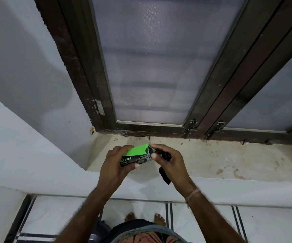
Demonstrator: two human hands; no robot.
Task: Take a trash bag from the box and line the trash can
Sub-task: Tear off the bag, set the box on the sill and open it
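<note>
GRIP: left hand [113,161] fingers wrapped round box [138,152] | right hand [170,161] fingers pinch black trash bag [164,176] at box mouth | HANDLING: judged light, limp, slippery; best held by bunched film just beside fingers.

Window [152,67]: frosted, mesh-textured pane in a dark brown frame [82,67], worn and chipped on the left post. Metal hinge [98,106] low on that post. Two small latches [192,127] [218,128] at the bottom rail, either side of the centre post. Sill [229,158] below is beige stone with brown stains and specks. Pale grey wall [27,67] on the left. White floor tiles [211,216] with thin dark stripes at the bottom.
</note>
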